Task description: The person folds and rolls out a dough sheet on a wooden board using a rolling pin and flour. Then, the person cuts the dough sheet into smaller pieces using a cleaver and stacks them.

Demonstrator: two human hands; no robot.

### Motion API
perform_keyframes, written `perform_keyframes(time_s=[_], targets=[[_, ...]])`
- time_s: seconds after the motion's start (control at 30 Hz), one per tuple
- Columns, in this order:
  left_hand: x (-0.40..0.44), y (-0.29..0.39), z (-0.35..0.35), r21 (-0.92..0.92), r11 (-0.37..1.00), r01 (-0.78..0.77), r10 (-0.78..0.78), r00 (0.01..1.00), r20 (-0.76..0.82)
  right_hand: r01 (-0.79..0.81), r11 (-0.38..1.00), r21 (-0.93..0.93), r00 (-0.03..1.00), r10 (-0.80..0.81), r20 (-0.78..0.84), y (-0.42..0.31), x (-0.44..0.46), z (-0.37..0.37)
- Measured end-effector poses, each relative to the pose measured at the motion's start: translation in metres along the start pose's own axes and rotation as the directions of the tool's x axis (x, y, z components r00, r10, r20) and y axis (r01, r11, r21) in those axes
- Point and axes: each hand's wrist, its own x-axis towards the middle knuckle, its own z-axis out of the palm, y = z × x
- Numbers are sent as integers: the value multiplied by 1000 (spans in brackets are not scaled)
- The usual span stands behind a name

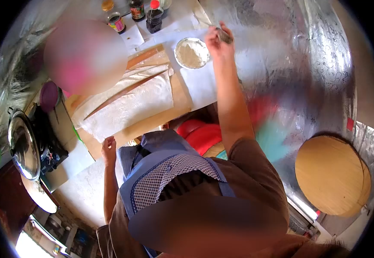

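Note:
My right hand (220, 42) is raised beside a bowl of whitish powder (191, 53), its fingers closed round a small greyish object that I cannot make out. On a wooden board (182, 92) lies a wide, pale, floury sheet (131, 107), with a narrow brown strip running diagonally across it. Near the board's lower left edge hangs my left hand (108, 149), its fingers loosely bent and no object visible in it.
Bottles (154, 18) stand behind the board. A blurred round patch hides the board's upper left. At left are a shiny metal lid (24, 144) and a purple item (49, 96). Red stools (202, 135) sit under the table edge; round wooden boards (329, 175) lie at right.

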Motion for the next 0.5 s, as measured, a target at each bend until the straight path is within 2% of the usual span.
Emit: perform_keyframes(time_s=[0.03, 0.07, 0.17, 0.23, 0.3, 0.37, 0.4, 0.43, 0.5], targets=[[-2, 0, -1, 13, 1000, -4, 4, 1000, 10, -123, 967, 223, 990, 136, -44, -7, 26, -11], [-5, 0, -1, 25, 1000, -7, 6, 1000, 20, -5, 967, 254, 998, 21, -58, 2, 39, -3], [-11, 2, 3, 45, 999, 10, -11, 1000, 18, -5, 903, 430, 992, 59, -112, -6, 81, -7], [-16, -7, -1, 49, 998, 46, -46, 999, 11, 103, 884, 457, 981, -15, -192, -12, 103, -23], [-19, -18, -1, 29, 999, 40, -39, 999, -35, 142, 905, 400, 973, -53, -226, -26, 126, -63], [-24, 0, -7, 137, 989, -46, 54, 997, -57, 39, 900, 434, 988, 30, -151, -55, 145, -82], [-25, 4, -6, 132, 991, -14, 28, 995, -98, 104, 924, 367, 971, -16, -237, -65, 146, -85], [-23, -3, -6, 119, 993, -28, 42, 992, -118, 121, 937, 329, 962, -29, -270, -71, 141, -81], [-20, -6, -5, 120, 992, 44, -27, 989, -144, 171, 947, 271, 922, -57, -383, -93, 149, -101]])
